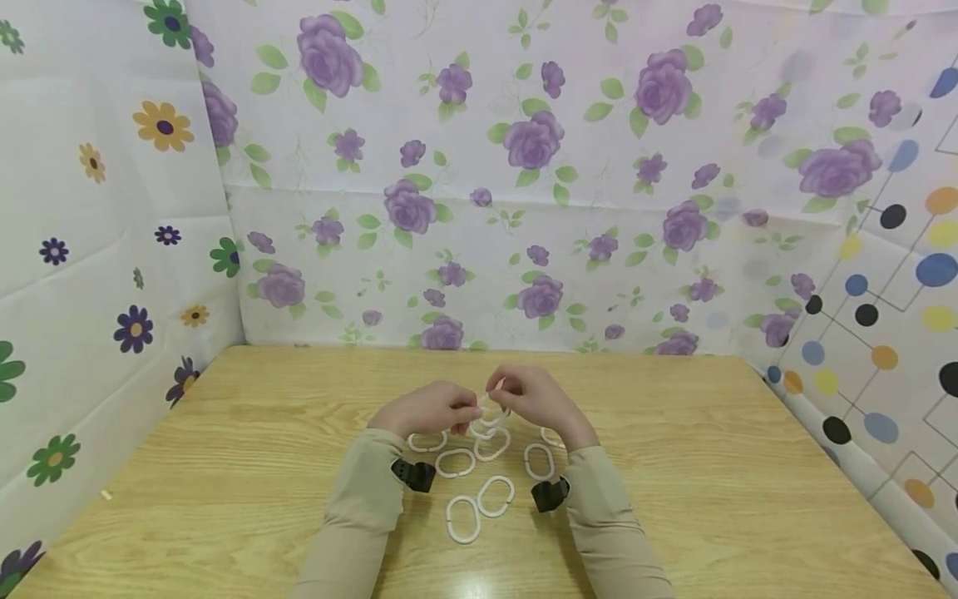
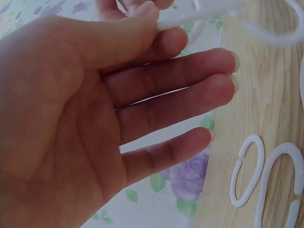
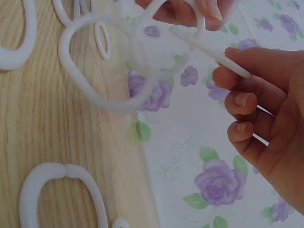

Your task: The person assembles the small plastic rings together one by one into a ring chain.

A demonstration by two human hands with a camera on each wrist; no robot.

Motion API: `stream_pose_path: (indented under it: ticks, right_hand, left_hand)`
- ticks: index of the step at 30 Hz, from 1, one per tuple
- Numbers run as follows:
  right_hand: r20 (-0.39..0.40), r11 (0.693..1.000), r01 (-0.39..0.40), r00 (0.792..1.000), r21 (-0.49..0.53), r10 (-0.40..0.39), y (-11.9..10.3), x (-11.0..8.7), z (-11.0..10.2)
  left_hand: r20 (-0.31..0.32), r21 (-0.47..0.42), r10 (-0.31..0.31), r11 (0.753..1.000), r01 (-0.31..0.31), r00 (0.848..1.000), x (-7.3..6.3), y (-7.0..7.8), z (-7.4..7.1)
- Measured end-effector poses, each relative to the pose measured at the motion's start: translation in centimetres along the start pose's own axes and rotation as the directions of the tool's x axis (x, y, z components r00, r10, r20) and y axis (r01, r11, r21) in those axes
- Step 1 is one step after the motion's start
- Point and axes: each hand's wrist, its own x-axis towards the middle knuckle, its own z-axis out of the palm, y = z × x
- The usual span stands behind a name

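My left hand (image 1: 430, 408) pinches a white plastic oval link (image 2: 190, 18) between thumb and index finger, with the other fingers loosely extended. Opposite it, my right hand (image 1: 540, 401) holds a second white link (image 3: 232, 65) between thumb and index fingertip. The two held links cross in the right wrist view, close above the table. Another white loop (image 3: 71, 61) hangs below them, overlapping the left hand's link in that view. Each link is a rounded oval, and several show a small gap in one side.
Several loose white links lie on the wooden table (image 1: 262, 499) beneath and in front of my hands, among them one link (image 1: 464, 542) nearest me and another (image 1: 456, 476) by the left wrist. Flower-patterned cloth (image 1: 464, 233) stands behind the table.
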Motion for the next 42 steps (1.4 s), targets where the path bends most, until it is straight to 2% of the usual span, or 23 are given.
stream_pose_path:
  ticks: [14, 22, 34, 37, 42]
  right_hand:
    - [-0.038, 0.997, 0.005, 0.999, 0.082, -0.002, -0.2, -0.2, -0.2]
    - [-0.025, 0.994, -0.006, 1.000, 0.109, 0.009, -0.3, -0.1, 0.0]
    - [0.028, 0.989, 0.028, 0.999, 0.147, -0.033, -0.2, 0.0, 0.0]
    - [0.036, 0.990, -0.006, 0.999, 0.142, 0.000, 0.6, -0.3, -0.4]
    - [-0.012, 0.992, -0.127, 0.992, 0.015, 0.127, 2.9, -1.8, -1.7]
  left_hand:
    - [-0.022, -0.046, -0.084, 0.995, 0.083, 0.996, -0.3, 0.0, -0.1]
    - [-0.041, -0.063, -0.062, 0.996, 0.060, 0.997, -0.6, -0.7, -0.2]
    - [-0.048, -0.068, -0.021, 0.998, 0.017, 0.999, -1.0, -0.8, -0.9]
    - [-0.054, -0.068, -0.014, 0.998, 0.011, 0.998, -1.1, -0.8, -1.0]
    - [-0.057, -0.074, -0.016, 0.997, 0.012, 0.998, -1.4, -0.9, -1.1]
